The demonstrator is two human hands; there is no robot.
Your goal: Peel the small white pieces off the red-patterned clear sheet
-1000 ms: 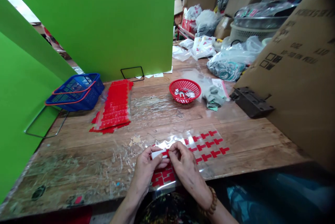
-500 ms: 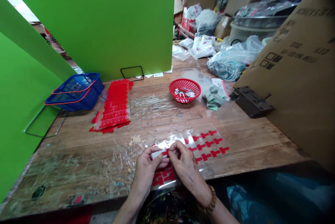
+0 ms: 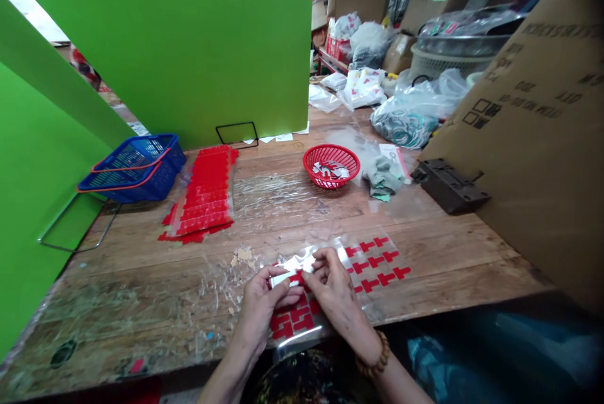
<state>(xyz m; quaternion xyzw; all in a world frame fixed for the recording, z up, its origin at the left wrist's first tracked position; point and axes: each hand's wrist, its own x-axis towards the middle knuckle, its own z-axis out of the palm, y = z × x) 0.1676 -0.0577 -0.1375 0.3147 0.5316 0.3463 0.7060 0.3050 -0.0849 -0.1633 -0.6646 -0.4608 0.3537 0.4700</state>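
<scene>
My left hand [image 3: 261, 304] pinches a small white card-like piece [image 3: 279, 279] between thumb and fingers. Around its right end lies a red strip [image 3: 296, 277], on which the thumb of my right hand [image 3: 336, 291] rests, the other fingers curled behind. Under both hands is a clear plastic sheet [image 3: 346, 245] with rows of red T-shaped pieces [image 3: 376, 262] on its right side. More red cut shapes [image 3: 298, 316] show below my fingers, close to the table edge. My hands cover the sheet's middle.
A red basket [image 3: 331, 166] holds small white and red pieces. Red sheets [image 3: 207, 180] are stacked left, beside a blue basket [image 3: 136, 168]. A grey-green cloth [image 3: 383, 177] and a dark metal block [image 3: 450, 185] stand right, before a cardboard wall [image 3: 533, 158]. A green panel [image 3: 202, 39] rises behind.
My right hand's fingers have lifted and opened slightly, while its thumb now lies over the red strip. The white piece has tilted a little in my left hand. The view has shifted slightly.
</scene>
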